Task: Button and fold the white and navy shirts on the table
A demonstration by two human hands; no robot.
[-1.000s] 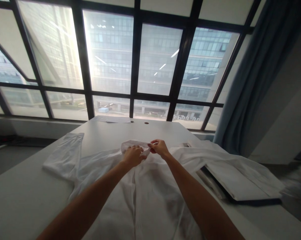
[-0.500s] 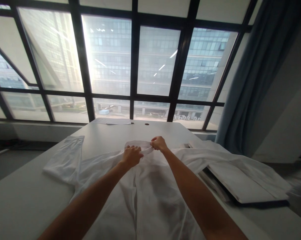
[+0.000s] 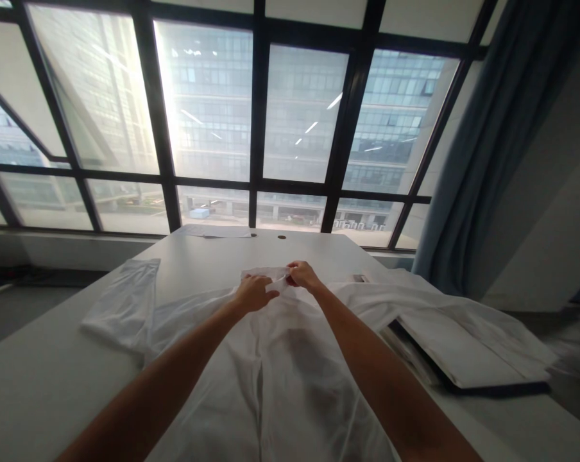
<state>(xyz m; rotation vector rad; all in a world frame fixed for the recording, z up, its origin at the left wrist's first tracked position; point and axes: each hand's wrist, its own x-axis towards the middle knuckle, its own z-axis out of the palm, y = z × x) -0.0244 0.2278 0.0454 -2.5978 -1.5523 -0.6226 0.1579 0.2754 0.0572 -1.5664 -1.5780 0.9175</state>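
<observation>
Both hands, left hand and right hand, pinch the collar of a white shirt spread front-up on the bench, apparently fastening it.

Shirt lies flat on table, collar twd window. Board under its right sleeve; curtain far right.
</observation>
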